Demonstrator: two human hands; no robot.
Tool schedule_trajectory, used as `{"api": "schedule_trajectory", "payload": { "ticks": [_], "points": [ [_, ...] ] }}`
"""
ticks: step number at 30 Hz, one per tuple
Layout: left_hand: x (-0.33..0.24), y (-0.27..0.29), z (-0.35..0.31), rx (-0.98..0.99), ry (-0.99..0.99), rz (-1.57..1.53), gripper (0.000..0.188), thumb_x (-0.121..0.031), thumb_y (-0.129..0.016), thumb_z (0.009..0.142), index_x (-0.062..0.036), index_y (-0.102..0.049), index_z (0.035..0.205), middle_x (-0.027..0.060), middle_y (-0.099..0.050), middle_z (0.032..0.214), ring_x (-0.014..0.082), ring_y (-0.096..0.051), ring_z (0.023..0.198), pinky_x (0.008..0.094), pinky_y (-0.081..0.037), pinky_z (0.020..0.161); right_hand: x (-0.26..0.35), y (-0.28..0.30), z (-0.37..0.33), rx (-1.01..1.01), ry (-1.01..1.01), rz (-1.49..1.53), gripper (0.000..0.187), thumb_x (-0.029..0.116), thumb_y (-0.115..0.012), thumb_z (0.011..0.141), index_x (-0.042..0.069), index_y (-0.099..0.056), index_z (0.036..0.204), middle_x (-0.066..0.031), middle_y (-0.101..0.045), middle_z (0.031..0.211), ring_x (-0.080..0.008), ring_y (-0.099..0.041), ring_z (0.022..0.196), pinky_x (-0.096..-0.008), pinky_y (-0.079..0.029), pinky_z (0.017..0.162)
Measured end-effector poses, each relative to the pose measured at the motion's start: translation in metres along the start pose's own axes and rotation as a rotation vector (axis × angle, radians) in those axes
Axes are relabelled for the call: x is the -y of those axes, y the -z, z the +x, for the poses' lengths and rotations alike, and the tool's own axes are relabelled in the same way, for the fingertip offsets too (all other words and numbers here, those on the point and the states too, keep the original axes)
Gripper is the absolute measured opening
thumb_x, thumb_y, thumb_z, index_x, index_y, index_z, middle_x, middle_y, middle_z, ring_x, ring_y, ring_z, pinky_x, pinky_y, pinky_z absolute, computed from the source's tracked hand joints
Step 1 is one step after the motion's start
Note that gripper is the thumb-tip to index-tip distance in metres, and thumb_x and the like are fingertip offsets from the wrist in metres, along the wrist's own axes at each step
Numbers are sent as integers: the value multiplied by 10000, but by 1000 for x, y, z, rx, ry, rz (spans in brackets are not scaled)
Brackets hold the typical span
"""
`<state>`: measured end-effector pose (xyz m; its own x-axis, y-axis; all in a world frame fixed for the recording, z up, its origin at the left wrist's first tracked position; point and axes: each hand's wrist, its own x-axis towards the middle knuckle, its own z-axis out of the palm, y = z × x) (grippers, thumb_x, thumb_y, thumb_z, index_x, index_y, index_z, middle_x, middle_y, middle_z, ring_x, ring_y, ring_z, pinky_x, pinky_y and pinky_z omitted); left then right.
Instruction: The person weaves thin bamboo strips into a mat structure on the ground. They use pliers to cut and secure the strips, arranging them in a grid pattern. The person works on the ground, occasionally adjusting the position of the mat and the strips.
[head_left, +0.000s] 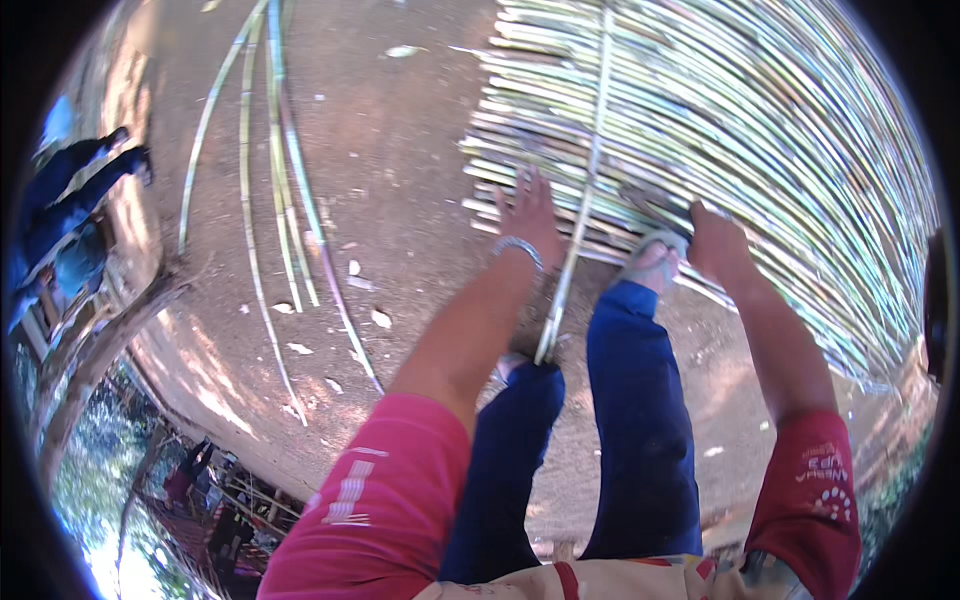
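Note:
My right hand [715, 245] is closed around the dark handle of a bladed tool [650, 205]. Its dull greyish blade lies low over the poles, pointing left, and its exact kind is blurred. My left hand [530, 220] has its fingers spread over the left ends of the nearest poles, with a bracelet at the wrist. These thin green-yellow bamboo poles [690, 110] lie side by side as a wide mat on the ground. One long pole [597, 130] crosses over them, running between my two hands. My sandalled right foot [655, 258] is at the mat's near edge, beside my right hand.
Several loose bamboo poles [275, 150] lie on the bare earth [400, 200] at left. A person in dark trousers [75, 185] is at the far left beside a log [90, 360]. Dry leaves [380, 318] are scattered about. Another person [185, 475] appears lower left.

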<state>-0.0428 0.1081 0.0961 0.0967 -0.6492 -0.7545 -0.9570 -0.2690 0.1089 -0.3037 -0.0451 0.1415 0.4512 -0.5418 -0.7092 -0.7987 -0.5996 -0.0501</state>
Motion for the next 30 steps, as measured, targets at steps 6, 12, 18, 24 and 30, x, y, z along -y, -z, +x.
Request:
{"api": "schedule_trajectory", "payload": {
  "ticks": [6,12,18,24,30],
  "points": [
    [-52,-51,-109,20,97,-1612,853,-605,-612,912,41,-407,1429,279,-493,1388,361,-475,1303,386,-380,1097,116,-12,-107,124,-41,793,669,91,-643,785,-60,-347,1366,-390,-583,1194,-532,-582,1137,-569,-475,906],
    [27,-112,-231,118,333,-1673,339,-270,-529,1013,-29,-702,1179,157,-729,1123,287,-706,1011,389,-534,922,278,14,-176,657,507,679,864,296,-787,796,-47,-322,1439,-290,-611,1260,-403,-629,1172,-462,-507,970],
    [170,-187,-381,-14,212,-633,224,-282,-674,873,-68,-723,914,152,-738,1060,306,-713,989,414,-568,851,407,126,-157,500,815,151,1002,579,-764,793,-51,-391,1478,-283,-479,1466,-385,-478,1371,-437,-390,1138],
    [177,-266,-518,-145,1019,-1764,268,-187,-590,933,47,-658,1045,162,-742,909,256,-743,796,360,-607,720,608,387,-210,154,965,538,1082,749,-563,860,58,-181,1600,-253,-262,1616,-386,-287,1494,-526,-273,1210],
    [84,-312,-560,-103,1155,-2133,303,-152,-523,973,101,-561,1134,193,-717,890,268,-746,795,361,-631,694,797,491,-207,-285,1300,898,808,657,-474,980,6,-463,1458,-256,-578,1383,-319,-458,1407,-427,-342,1169]
  ]
}}
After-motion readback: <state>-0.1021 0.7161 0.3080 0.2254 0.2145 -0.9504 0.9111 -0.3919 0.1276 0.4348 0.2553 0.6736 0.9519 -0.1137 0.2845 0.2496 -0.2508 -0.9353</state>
